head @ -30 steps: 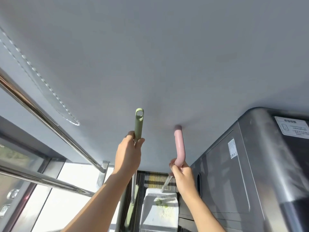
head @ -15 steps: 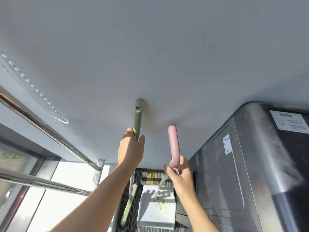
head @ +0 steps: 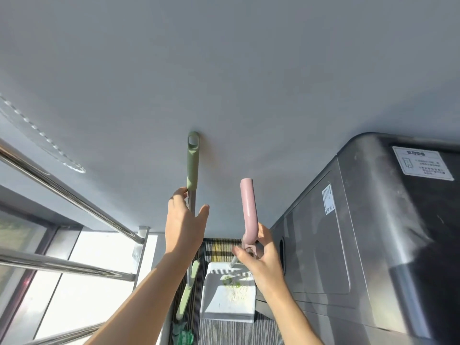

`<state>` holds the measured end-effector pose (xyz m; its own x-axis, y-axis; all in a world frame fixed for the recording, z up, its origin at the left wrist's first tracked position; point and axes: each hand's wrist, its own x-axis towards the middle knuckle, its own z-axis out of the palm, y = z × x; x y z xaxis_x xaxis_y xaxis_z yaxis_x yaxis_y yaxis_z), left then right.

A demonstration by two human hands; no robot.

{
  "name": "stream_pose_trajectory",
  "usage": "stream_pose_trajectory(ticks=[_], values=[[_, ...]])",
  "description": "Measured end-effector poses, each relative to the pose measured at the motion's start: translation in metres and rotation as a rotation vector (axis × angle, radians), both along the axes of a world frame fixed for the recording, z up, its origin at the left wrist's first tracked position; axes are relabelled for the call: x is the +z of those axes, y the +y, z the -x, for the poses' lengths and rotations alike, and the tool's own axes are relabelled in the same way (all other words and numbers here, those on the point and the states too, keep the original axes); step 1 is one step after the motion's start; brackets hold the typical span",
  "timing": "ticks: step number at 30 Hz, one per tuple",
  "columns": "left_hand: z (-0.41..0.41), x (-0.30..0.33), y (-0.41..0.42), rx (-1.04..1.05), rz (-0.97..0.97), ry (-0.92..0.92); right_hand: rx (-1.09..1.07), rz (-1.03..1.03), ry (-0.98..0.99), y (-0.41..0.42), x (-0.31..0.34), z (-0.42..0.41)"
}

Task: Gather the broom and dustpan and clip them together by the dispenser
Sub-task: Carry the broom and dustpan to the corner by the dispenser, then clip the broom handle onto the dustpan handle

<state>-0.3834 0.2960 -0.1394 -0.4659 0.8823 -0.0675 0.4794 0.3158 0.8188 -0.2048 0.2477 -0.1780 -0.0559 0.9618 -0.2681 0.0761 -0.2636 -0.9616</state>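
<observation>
The broom stands upright with its green handle top leaning on the grey wall, and its green head is down on the striped floor mat. The left hand has an open grip: the fingertips touch the thin metal pole just under the green sleeve, and the thumb is spread away from it. It looks like the hand only steadies the broom so it does not slide along the wall. The dustpan sits on the mat just beside the broom head, with some pale crumbs and green bits in it. Its pink handle rises up near the wall. The right hand has a loose, half-open grip around the bottom bend of the pink handle, where a small clip part seems to be, though that part is too small to see well. The big dark dispenser stands just right of the dustpan. The two handles are near each other but apart, so the clipping looks not yet done. The hands likely need to bring the pole and the pink handle together.
</observation>
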Motion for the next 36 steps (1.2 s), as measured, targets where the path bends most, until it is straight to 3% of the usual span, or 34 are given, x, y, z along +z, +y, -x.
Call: stream_pose_trajectory(ticks=[16, 25, 36], values=[[0.012, -0.026, -0.045, 0.065, 0.048, 0.006, -0.223, 0.102, 0.02, -0.04, 0.008, -0.008], [0.025, -0.089, -0.077, 0.063, 0.07, -0.059, -0.247, 0.101, 0.046, -0.058, -0.031, -0.017], [0.016, -0.074, -0.031, -0.091, -0.005, -0.061, -0.336, 0.038, 0.155, -0.025, -0.014, -0.007]])
